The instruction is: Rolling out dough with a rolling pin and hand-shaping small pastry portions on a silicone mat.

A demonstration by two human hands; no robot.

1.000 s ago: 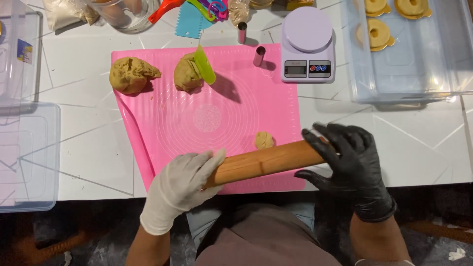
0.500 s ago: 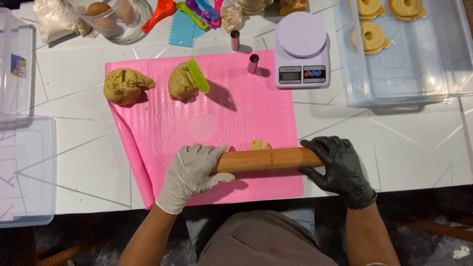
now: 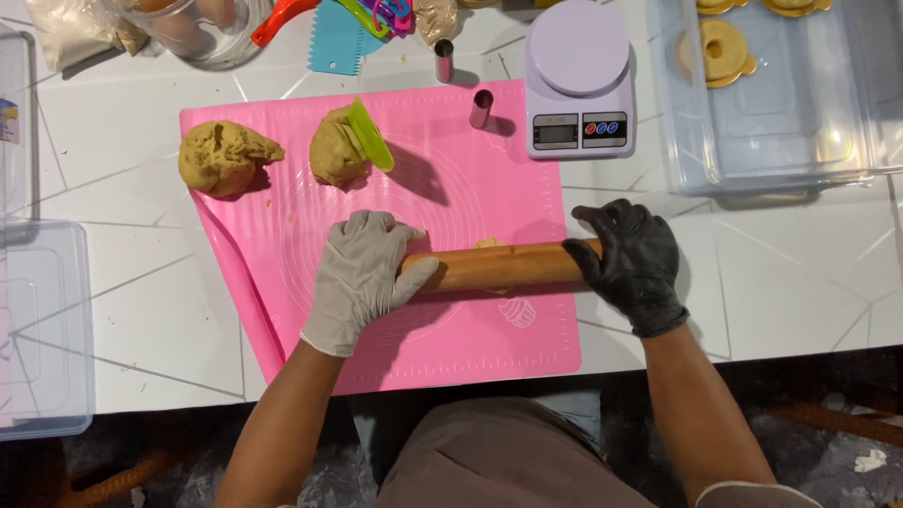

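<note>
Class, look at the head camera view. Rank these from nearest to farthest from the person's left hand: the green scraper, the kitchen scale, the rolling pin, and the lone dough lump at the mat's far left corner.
1. Rolling pin: under the left hand, touching it.
2. Green scraper: straight beyond the hand, stuck in a dough lump.
3. Lone dough lump: beyond and to the left.
4. Kitchen scale: far right, past the mat's edge.

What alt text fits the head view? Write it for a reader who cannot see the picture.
Two gloved hands, the left hand in white and the right hand in black, press a wooden rolling pin over a small dough piece on a pink mat. Two dough lumps and a kitchen scale sit beyond.
</note>
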